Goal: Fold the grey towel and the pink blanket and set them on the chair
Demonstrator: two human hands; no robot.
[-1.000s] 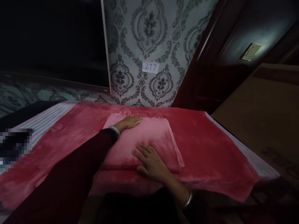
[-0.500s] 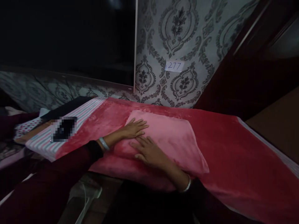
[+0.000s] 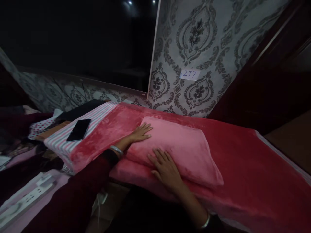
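A pink pillow-like cushion (image 3: pixel 184 139) lies on a red plush blanket (image 3: pixel 247 161) that covers a long surface in front of me. My left hand (image 3: pixel 141 132) rests flat on the cushion's left end, its fingers spread. Along the near edge, my right hand (image 3: pixel 166 168) lies palm down with its fingers stretched over the cushion. Neither hand grips anything. Each wrist wears a silver bangle.
To the left, a black phone (image 3: pixel 79 130) lies on the blanket's striped border (image 3: pixel 103 111). A white power strip (image 3: pixel 29 197) sits at the lower left. Behind stand a large dark television (image 3: pixel 85 42) and a patterned wall with a paper label (image 3: pixel 190 74) reading 277.
My hands have moved apart: the left sits at the cushion's left end and the right has slid nearer to me and rightward. The camera view has shifted a little to the left.
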